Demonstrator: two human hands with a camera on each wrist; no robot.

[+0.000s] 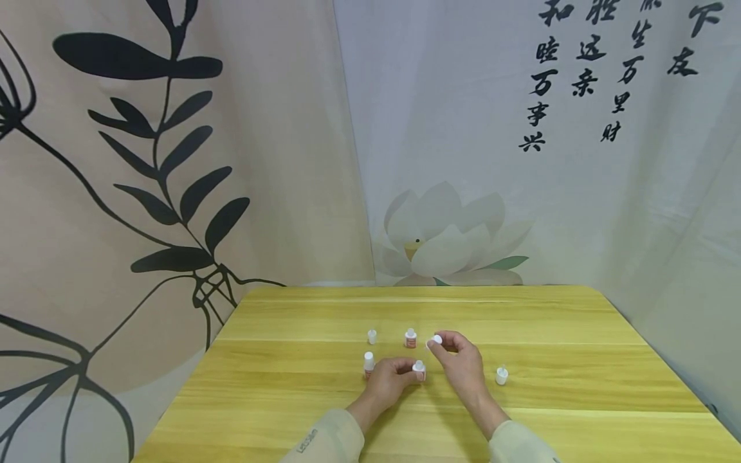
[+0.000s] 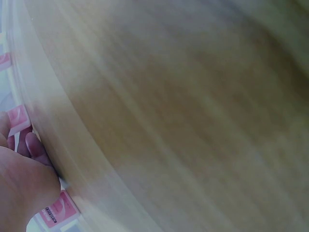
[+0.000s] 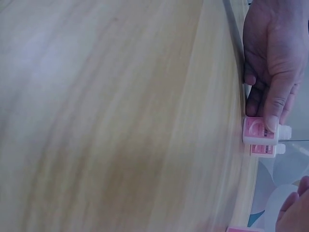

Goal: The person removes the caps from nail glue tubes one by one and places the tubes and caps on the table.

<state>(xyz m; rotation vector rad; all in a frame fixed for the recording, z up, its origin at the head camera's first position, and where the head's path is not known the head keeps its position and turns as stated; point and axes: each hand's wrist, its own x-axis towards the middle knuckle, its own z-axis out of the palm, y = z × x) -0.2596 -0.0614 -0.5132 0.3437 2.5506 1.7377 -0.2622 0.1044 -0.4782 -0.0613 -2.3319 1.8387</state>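
Note:
My left hand (image 1: 386, 384) grips a small white bottle (image 1: 419, 370) with a pink label, which stands upright on the table. In the right wrist view its thumb presses against that bottle's label (image 3: 255, 128). Slightly farther back and to the right, my right hand (image 1: 466, 372) pinches a small white cap (image 1: 437, 339) between thumb and fingertips. Just left of my left hand stands a capped bottle (image 1: 368, 362), partly covered by the fingers. Behind the gripped bottle is another pink-labelled bottle (image 1: 410, 338).
One loose white cap (image 1: 372, 336) stands at the back left of the bottles, and a second white cap (image 1: 502, 375) lies to the right of my right hand. The wooden table (image 1: 278, 366) ends at a printed curtain (image 1: 301, 161) behind it.

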